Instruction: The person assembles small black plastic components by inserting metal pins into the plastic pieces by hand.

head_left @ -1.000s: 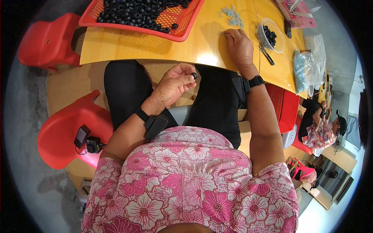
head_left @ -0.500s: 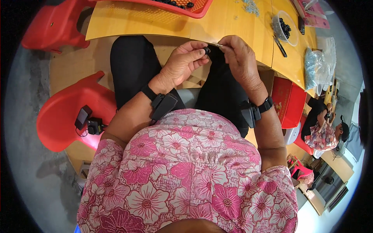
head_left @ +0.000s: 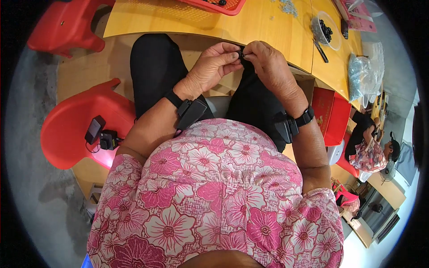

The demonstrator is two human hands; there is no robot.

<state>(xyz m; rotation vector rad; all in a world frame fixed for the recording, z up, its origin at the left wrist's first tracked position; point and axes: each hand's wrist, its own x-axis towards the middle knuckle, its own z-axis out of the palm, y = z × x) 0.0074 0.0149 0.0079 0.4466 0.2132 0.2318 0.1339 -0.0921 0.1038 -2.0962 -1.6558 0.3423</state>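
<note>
A yellow work table (head_left: 259, 29) curves across the top of a workroom with a grey floor (head_left: 38, 147). On the clock as read from the joined hands, a red mesh basket (head_left: 229, 13) sits at eleven, a scatter of small clear pieces (head_left: 289, 8) between one and two, and a clear bowl (head_left: 336, 41) of black pieces (head_left: 326, 32) nearer two, with a dark pen (head_left: 321, 51) at three. Plastic bags (head_left: 359, 78) of bluish contents lie at three; a red stool (head_left: 67, 27) stands at nine, and a red chair (head_left: 76, 127) bearing black devices (head_left: 107, 139) at eight. Toward four, a red box (head_left: 330, 117) stands near, a co-worker (head_left: 368, 154) farther off.

Over the lap, by the table's near edge, a small black piece (head_left: 241, 54) looks rounded and dark, mostly covered by fingers. The left hand (head_left: 210, 67) pinches it; the right hand (head_left: 270, 64) meets it at two o'clock, fingertips drawn close together, though whether they grip anything cannot be told.
</note>
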